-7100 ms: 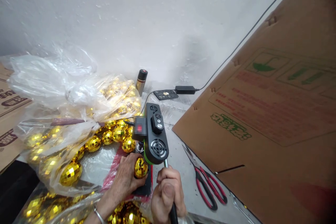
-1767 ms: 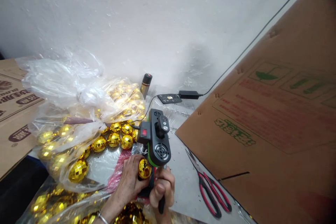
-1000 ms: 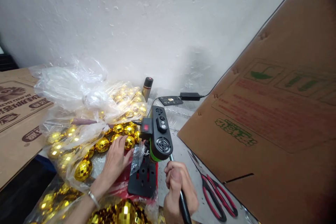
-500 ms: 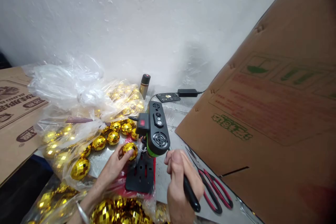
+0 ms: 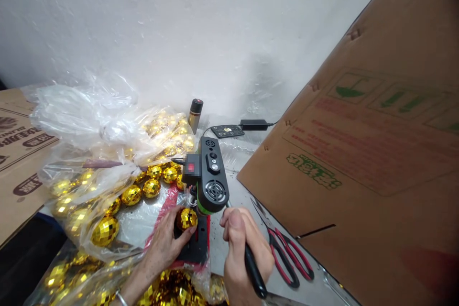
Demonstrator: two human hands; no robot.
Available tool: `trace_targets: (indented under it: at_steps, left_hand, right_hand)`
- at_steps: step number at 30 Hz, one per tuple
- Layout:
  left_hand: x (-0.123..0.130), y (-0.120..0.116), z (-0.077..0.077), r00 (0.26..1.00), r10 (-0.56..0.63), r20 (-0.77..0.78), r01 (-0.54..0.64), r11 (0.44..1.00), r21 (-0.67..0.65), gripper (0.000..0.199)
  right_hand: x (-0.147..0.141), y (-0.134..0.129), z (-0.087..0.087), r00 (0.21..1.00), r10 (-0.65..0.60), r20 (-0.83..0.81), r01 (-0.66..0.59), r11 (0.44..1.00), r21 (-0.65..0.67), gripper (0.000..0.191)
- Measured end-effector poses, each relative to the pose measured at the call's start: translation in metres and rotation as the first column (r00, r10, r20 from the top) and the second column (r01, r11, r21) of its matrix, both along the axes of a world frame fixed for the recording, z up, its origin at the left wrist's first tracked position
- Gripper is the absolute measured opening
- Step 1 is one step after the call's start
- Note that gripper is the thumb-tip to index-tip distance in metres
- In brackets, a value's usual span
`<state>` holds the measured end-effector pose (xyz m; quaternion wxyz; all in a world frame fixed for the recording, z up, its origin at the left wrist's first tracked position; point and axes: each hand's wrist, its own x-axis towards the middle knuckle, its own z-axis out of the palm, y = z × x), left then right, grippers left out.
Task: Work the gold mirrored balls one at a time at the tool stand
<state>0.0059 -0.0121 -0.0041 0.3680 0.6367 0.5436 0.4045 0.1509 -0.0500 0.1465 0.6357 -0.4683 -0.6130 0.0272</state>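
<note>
My left hand (image 5: 167, 236) curls around a gold mirrored ball (image 5: 188, 219), low beside the head of a small black and green bench machine (image 5: 214, 172). Below the ball lies the machine's slotted black base plate (image 5: 193, 251); whether the two touch I cannot tell. My right hand (image 5: 247, 253) is closed around a black handle (image 5: 255, 272) just right of the machine. A thin metal rod shows between that fist and the machine head. More gold balls (image 5: 131, 195) lie to the left, some inside clear plastic bags (image 5: 79, 110).
Red-handled scissors (image 5: 290, 256) lie right of my right hand. A large cardboard box (image 5: 358, 153) leans in from the right; another cardboard piece (image 5: 21, 153) is at left. Behind the machine stand a dark-capped canister (image 5: 194, 114) and a black adapter (image 5: 254, 125) near the wall.
My left hand has moved the gold ball down and to the right, over the base plate. The right hand keeps its grip on the handle. The view has shifted slightly.
</note>
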Motion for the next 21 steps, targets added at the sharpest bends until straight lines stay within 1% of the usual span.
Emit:
trace_targets:
  at_steps: [5, 10, 14, 16, 19, 21]
  left_hand:
    - [-0.003, 0.004, -0.009, 0.997, -0.076, -0.006, 0.077, 0.996, 0.04, 0.05]
    - [-0.004, 0.01, -0.009, 0.987, -0.148, -0.054, 0.153, 0.983, 0.104, 0.054]
    - [-0.009, 0.007, -0.009, 0.972, -0.22, -0.085, 0.23, 0.964, 0.132, 0.055]
    - [-0.014, 0.003, -0.011, 0.973, -0.215, -0.085, 0.225, 0.966, 0.129, 0.053]
    - [-0.019, -0.001, -0.014, 0.985, -0.166, -0.055, 0.171, 0.978, 0.119, 0.052]
    - [-0.022, 0.001, -0.013, 0.991, -0.133, -0.015, 0.134, 0.987, 0.085, 0.054]
  right_hand:
    - [0.0, -0.001, -0.001, 1.0, 0.009, -0.015, -0.009, 1.0, 0.002, 0.033]
    - [0.0, 0.0, -0.002, 1.0, -0.005, -0.021, 0.005, 1.0, -0.004, 0.033]
    - [-0.001, 0.001, -0.004, 1.0, -0.009, -0.023, 0.009, 1.0, 0.022, 0.033]
    - [-0.001, 0.001, -0.004, 1.0, -0.003, -0.015, 0.004, 0.999, 0.034, 0.033]
    - [-0.001, 0.0, -0.003, 1.0, -0.001, -0.013, 0.001, 0.999, 0.033, 0.033]
    - [-0.001, -0.001, -0.003, 1.0, 0.0, -0.016, 0.0, 1.0, 0.024, 0.033]
